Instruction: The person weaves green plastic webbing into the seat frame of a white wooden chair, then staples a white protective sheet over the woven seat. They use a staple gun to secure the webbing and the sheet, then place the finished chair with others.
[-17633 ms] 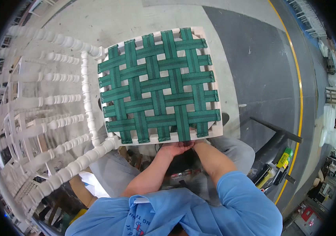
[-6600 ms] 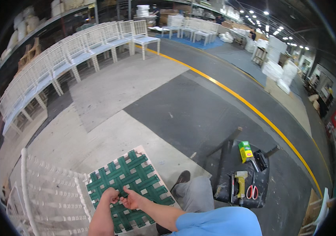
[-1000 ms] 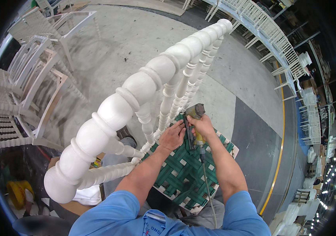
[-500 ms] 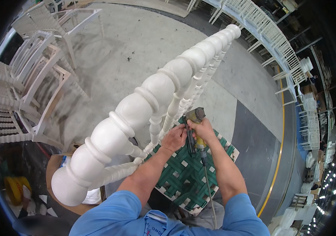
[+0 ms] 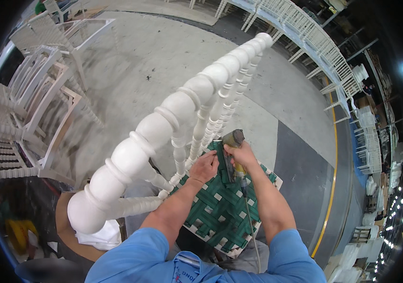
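While we look down over the white chair back (image 5: 173,118), our right hand (image 5: 243,153) is closed around a staple gun (image 5: 229,155) on the green woven seat (image 5: 220,207), and our left hand (image 5: 204,167) presses flat on the webbing just beside it.

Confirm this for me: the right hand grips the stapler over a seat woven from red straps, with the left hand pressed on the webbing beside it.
Not quite: the head view shows green straps, not red. The right hand grips the stapler over the woven seat, with the left hand pressed on the webbing beside it.
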The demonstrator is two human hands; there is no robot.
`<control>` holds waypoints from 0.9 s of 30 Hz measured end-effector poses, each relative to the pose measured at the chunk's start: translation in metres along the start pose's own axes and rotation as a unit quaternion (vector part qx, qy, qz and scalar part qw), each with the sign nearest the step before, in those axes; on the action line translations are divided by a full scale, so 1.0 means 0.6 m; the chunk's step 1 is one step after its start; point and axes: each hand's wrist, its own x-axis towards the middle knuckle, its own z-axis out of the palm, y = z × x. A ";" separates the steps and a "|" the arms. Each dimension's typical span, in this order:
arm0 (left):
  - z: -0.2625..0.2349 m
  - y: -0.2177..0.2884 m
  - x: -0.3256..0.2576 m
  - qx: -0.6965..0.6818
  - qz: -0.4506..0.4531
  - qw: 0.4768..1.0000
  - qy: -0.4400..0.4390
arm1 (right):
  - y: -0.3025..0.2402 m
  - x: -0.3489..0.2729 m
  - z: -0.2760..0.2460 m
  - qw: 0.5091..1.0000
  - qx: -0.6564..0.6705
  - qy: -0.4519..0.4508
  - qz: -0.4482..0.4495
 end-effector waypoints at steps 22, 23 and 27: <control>-0.130 0.098 -0.268 -0.203 -0.403 0.700 -0.554 | 0.501 -0.911 -0.308 0.754 0.328 0.527 0.217; -0.144 0.089 -0.279 -0.183 -0.508 0.628 -0.561 | 0.535 -0.926 -0.299 0.736 0.367 0.527 0.214; -0.148 0.070 -0.277 -0.246 -0.734 0.556 -0.303 | 0.646 -0.938 -0.254 0.676 0.502 0.492 0.222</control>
